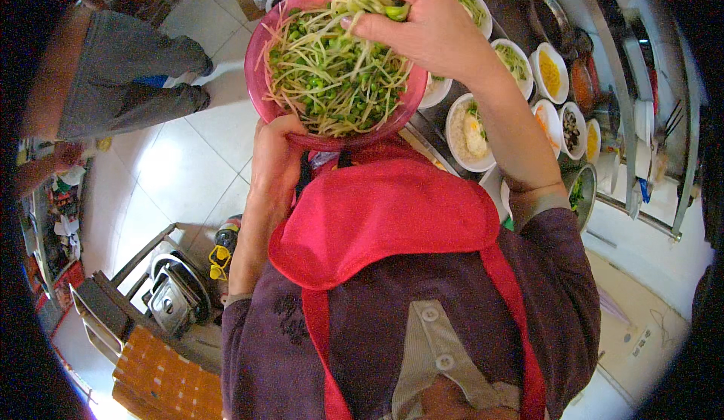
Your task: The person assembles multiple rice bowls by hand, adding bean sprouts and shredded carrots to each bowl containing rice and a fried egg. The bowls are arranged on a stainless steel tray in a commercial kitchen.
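A pink bowl (258, 56) full of pale-stemmed green sprouts (332, 77) is held in front of me, above my red apron (392, 213). My left hand (280, 135) grips its near-left rim from outside, with the fingers under the bowl hidden. At the far-right rim my right hand (430, 24) is closed on a bunch of sprouts, some stems sticking out between thumb and fingers. Just right of the bowl stands a white bowl of rice (457, 130) topped with something pale yellow and green.
More white bowls line the counter at right, with sprouts (513, 64), yellow shreds (550, 75) and dark slices (572, 130). Beyond them is a metal rack (650, 216). At left another person in grey trousers (124, 73) stands on the tiled floor. A steel appliance (177, 299) sits lower left.
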{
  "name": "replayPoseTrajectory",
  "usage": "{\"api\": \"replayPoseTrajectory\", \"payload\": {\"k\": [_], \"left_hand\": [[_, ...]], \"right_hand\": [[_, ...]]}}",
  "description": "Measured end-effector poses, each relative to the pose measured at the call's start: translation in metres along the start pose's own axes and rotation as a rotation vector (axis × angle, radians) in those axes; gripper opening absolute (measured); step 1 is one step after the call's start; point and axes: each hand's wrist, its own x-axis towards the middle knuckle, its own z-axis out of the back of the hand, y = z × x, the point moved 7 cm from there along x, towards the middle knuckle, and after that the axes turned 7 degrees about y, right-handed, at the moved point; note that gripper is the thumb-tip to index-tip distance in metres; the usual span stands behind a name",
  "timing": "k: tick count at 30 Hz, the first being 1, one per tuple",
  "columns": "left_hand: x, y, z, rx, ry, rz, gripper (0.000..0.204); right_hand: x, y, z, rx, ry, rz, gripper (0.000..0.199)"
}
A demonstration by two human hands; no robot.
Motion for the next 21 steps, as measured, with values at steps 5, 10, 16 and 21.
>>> {"api": "replayPoseTrajectory", "payload": {"k": [5,10,16,21], "left_hand": [[-0.006,-0.011,-0.013,-0.014,0.009,-0.016,0.054],[-0.002,-0.001,0.012,0.001,-0.057,0.018,0.058],[-0.007,-0.007,0.041,-0.067,-0.130,-0.002,0.062],[-0.012,-0.024,0.069,-0.048,-0.241,-0.044,0.061]], "right_hand": [[-0.002,-0.014,-0.011,-0.047,0.065,-0.052,0.027],[-0.013,-0.042,-0.002,0.324,0.077,-0.345,0.027],[-0.008,-0.093,0.039,0.425,-0.095,-0.486,0.026],[0.025,-0.156,0.037,0.205,-0.038,-0.479,0.031]]}}
